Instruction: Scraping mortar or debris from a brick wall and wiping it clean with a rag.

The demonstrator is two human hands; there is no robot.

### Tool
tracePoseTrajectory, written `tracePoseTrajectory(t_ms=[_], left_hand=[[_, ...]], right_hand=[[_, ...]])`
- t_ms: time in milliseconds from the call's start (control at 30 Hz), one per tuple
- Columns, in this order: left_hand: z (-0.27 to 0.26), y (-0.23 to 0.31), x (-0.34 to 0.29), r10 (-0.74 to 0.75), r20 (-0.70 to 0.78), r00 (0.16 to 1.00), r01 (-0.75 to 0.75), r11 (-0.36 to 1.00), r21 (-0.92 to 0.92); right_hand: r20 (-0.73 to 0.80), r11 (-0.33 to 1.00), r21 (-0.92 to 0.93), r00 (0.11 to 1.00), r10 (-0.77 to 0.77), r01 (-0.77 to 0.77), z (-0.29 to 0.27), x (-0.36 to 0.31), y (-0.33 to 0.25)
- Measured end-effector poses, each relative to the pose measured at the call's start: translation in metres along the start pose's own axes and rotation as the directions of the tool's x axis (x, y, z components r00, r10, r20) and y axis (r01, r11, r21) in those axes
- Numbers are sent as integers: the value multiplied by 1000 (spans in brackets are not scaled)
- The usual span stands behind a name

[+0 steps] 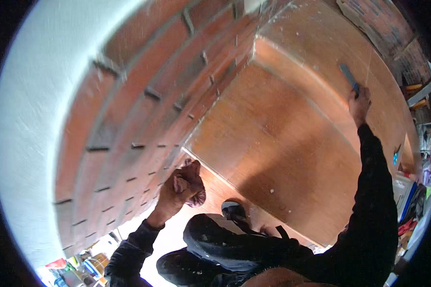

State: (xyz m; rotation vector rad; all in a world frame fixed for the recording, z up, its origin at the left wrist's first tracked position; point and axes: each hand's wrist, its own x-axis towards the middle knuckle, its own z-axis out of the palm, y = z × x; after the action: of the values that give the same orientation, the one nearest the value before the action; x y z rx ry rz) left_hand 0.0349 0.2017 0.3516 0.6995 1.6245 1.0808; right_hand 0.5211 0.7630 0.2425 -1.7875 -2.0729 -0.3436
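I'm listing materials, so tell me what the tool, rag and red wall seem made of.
Tool: metal or hard plastic, grey-blue; its flat, even surface leaves it open. Rag: probably fabric, matt, as it bunches in soft folds. Red wall: likely brick, mostly matt, with greyish joints between blocks.

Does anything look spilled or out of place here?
Yes, slightly: small pale crumbs lie scattered on the broad, flat brown step, standing out against its darker surface. I can't tell what they are. Nothing else clearly stands out.
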Motion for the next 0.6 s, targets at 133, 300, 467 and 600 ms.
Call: tracePoseTrajectory(t_ms=[133,300,467,600], left_hand=[[27,90,-3,-182,-63,981,180,983,-49],[59,170,-13,-144,-83,986,159,961,227],[71,236,-29,-54,-104,993,82,952,295],[59,294,-38,255,-93,963,-127,726,676]], right_hand=[[-13,999,12,999,-37,37,-6,-8,-11],[90,997,-71,995,42,-36,-17,-7,-23],[124,998,-39,991,49,-45,-30,-7,-32],[187,993,-102,979,86,-68,-35,-7,-35]])
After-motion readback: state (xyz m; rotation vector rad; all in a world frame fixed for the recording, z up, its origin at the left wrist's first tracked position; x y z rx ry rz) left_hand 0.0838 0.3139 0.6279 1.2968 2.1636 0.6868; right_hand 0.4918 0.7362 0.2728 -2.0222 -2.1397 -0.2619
